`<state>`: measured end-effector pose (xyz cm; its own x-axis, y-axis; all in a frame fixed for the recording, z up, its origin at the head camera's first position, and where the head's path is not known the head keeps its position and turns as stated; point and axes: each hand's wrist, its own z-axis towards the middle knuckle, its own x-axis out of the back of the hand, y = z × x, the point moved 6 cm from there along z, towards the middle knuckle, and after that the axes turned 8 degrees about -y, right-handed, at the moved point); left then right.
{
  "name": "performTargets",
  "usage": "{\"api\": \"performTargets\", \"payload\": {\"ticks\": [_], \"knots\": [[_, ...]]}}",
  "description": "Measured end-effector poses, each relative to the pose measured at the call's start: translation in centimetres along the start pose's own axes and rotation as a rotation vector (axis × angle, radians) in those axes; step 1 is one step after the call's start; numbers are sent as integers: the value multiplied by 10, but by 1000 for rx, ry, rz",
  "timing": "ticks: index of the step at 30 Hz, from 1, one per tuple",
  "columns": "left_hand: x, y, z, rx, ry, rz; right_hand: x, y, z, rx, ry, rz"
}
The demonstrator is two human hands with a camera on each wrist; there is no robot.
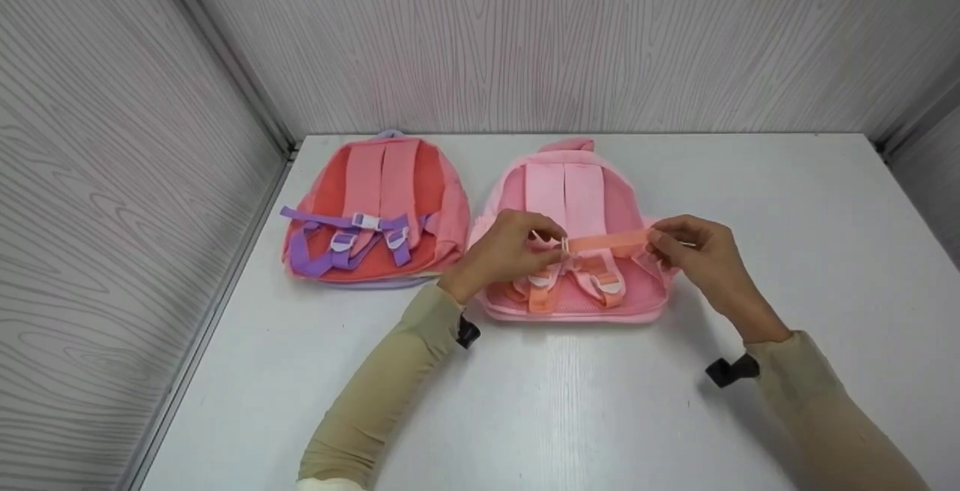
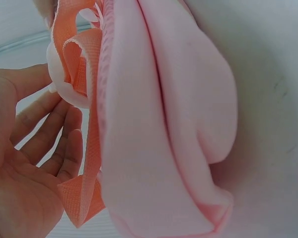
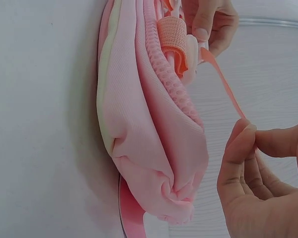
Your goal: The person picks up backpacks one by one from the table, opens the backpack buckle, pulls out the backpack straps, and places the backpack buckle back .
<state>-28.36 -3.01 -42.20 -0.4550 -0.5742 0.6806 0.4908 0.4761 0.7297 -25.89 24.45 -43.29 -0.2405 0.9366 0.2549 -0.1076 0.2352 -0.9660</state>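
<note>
A pink backpack [image 1: 622,202] lies with its shoulder straps facing up. My left hand [image 1: 514,247] pinches a white buckle [image 1: 565,245] near the middle of the bag; in the left wrist view, thumb and fingertip meet at the white plastic buckle [image 2: 69,96]. Between thumb and forefinger, my right hand [image 1: 701,255] holds the end of an orange webbing strap [image 1: 611,241]. That strap runs taut from the buckle toward the bag's right side, above its surface. In the right wrist view the pinched strap [image 3: 223,82] stands off the bag.
Left of the pink bag lies a coral backpack [image 1: 442,214] with purple straps [image 1: 300,247] and a white buckle fastened across them. Both bags rest on a white table [image 1: 525,408]. Wood-grain panels [image 1: 525,41] stand behind and at the sides.
</note>
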Motion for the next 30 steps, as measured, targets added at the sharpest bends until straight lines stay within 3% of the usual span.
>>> {"api": "performTargets", "payload": {"ticks": [12, 30], "knots": [[-1, 4, 5, -17, 14, -2, 2, 0, -2, 21, -5, 18], [-6, 17, 12, -17, -27, 2, -1, -1, -5, 1, -7, 7]]}}
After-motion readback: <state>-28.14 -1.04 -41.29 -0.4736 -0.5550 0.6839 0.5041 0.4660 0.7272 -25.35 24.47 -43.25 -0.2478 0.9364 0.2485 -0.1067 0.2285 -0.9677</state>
